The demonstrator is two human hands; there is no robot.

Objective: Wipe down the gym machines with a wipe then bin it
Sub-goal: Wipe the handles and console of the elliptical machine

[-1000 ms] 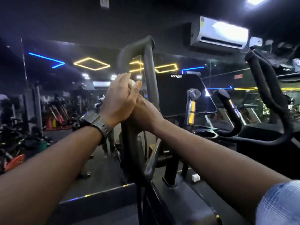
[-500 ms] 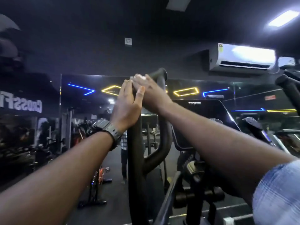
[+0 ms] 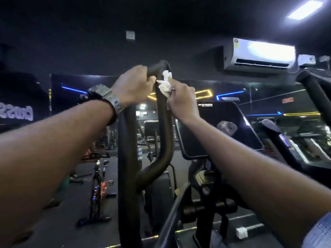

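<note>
Closest in, two bare forearms reach up and forward, a bit of blue checked sleeve (image 3: 320,231) showing at the right elbow and a chunky grey watch (image 3: 107,99) strapped on the left wrist. Both arms end at the looped black handlebar (image 3: 162,122) of an elliptical-type machine, right near the top of its curve. The left hand (image 3: 132,86) has its fingers curled over the top bend of the bar, gripping it, with the thumb side facing the other hand. Just beside those fingers, touching the bar's inner upright, sits the white wipe (image 3: 165,83), all crumpled up. The right hand (image 3: 180,102) pinches it between curled fingers and thumb and holds it against the bar, so the wipe pokes out above the right knuckles and almost meets the left fingertips. Past the right hand, the machine's dark console screen (image 3: 220,129) tilts back, and further right another black handle (image 3: 315,93) of the same sort sticks up. Beyond the fingers the wall is a big mirror (image 3: 232,90) full of blue and yellow neon strips. Down past the left forearm an exercise bike (image 3: 97,190) stands on the dark floor. Up high beyond the right hand a white air conditioner (image 3: 258,54) hangs on the dark wall, with a ceiling light panel (image 3: 304,9) glowing above it.
</note>
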